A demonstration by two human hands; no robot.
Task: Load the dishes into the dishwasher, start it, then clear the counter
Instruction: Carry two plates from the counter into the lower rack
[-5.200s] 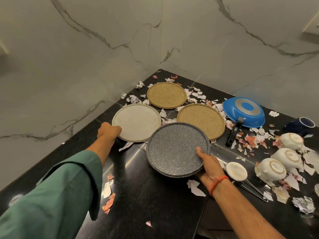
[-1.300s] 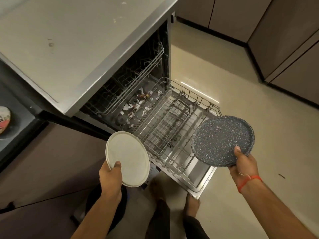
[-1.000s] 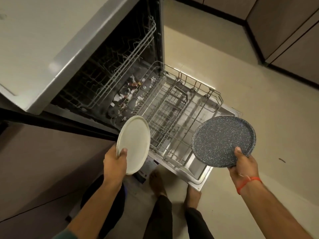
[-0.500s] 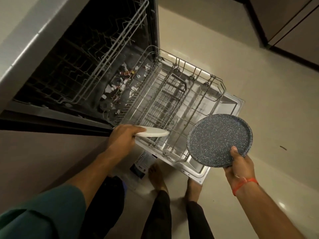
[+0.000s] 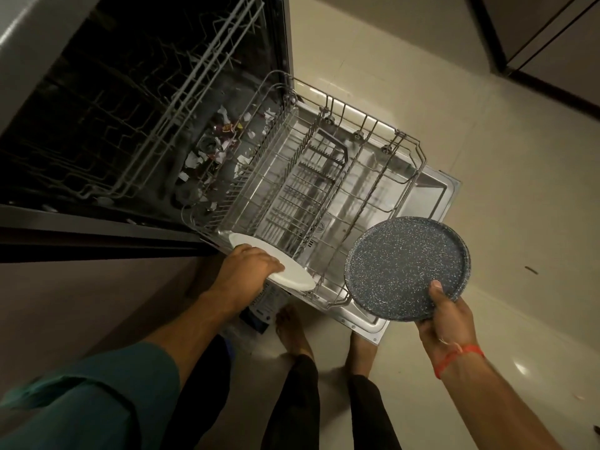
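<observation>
The dishwasher stands open, its lower wire rack (image 5: 373,147) pulled out over the lowered door (image 5: 435,196). My left hand (image 5: 246,271) grips a white plate (image 5: 295,276) by its near rim, held nearly edge-on at the rack's front left corner. My right hand (image 5: 448,316) holds a speckled dark grey plate (image 5: 406,267) by its lower rim, thumb on its face, tilted up to the right of the rack's front edge. The rack holds no dishes.
Torn paper scraps (image 5: 220,147) lie on the dishwasher floor behind the rack. The upper rack (image 5: 168,92) sits inside the dark tub. My bare feet (image 5: 292,329) stand on the pale floor just before the door. Dark cabinets (image 5: 552,43) line the far right.
I turned from the counter to the dishwasher with both plates. Over the last second my left hand has swung the white plate from upright to nearly flat and lowered it to the rack's front corner.
</observation>
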